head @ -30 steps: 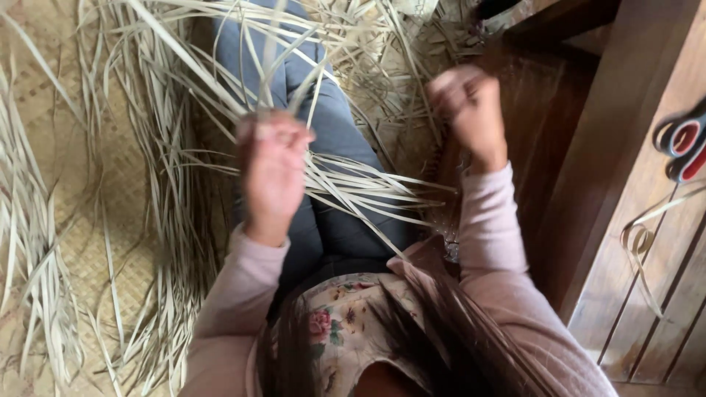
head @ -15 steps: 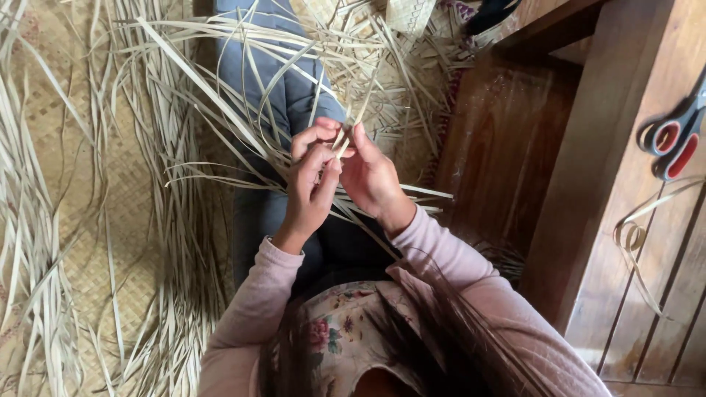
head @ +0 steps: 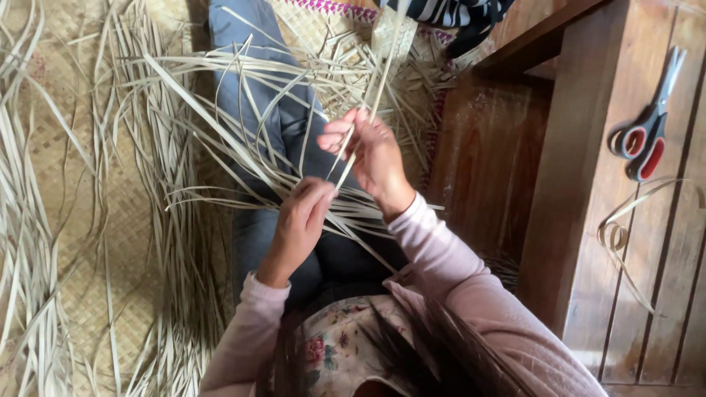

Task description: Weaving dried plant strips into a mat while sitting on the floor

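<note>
The work in hand is the handling of a single pale strip [head: 360, 136], drawn out of the loose strips [head: 220, 125] that lie across the lap.

The strip runs on a slant from just above frame centre up toward the top edge.

Left hand [head: 301, 217]: at frame centre, fingers pinched on the strip's lower end, just above the lap.

Right hand [head: 371, 151]: above and right of the left hand, fingers closed round the same strip higher up. The two hands are near each other but apart.

Judged step: the strip is being held taut between two grips, either to split it or to smooth it; which of these cannot be told.

Any further move on the strip calls for steady tension, with the lower pinch kept firm so the strip does not slip or kink.

Surroundings: a woven mat [head: 81, 279] fills the left of the frame. Scissors [head: 647, 125] lie on the wooden boards [head: 662, 309] at the upper right, well apart from both hands.
</note>
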